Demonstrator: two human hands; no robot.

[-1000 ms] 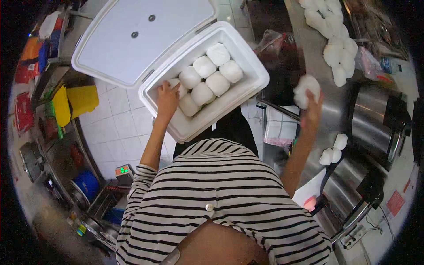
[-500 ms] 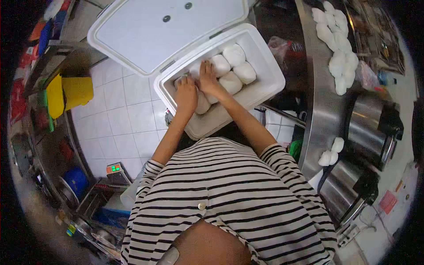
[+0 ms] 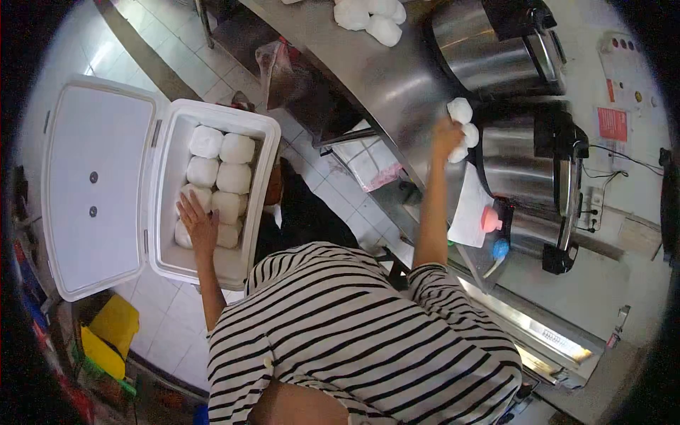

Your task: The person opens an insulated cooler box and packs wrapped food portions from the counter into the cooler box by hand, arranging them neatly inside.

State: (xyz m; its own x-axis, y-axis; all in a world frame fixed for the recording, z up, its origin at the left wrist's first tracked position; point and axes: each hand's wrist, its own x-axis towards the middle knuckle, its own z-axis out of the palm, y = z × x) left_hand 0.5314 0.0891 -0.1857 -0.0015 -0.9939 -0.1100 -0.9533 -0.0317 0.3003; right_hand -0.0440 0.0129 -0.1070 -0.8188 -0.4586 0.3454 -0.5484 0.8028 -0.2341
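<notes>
My left hand (image 3: 198, 224) lies with fingers spread on the white rounded bundles (image 3: 221, 175) packed in rows inside a white cooler box (image 3: 266, 156). Its hinged lid (image 3: 103, 188) is swung open to the left. Out on the steel counter, my right hand (image 3: 448, 139) touches a small group of similar white bundles (image 3: 460, 110). Its fingers are blurred and partly hidden, so their grip is unclear.
Two steel cookers (image 3: 524, 152) (image 3: 492, 46) stand along the counter (image 3: 404, 88). More white bundles (image 3: 368, 15) lie farther up it. A white cloth (image 3: 467, 209), a pink object (image 3: 490, 219) and a blue-headed tool (image 3: 500, 249) are near the edge. Yellow bins (image 3: 113, 336) stand lower left.
My view has turned right, so the cooler box now appears at the left. My right hand has left the box and reached the bundles on the counter. My left hand remains in the box.
</notes>
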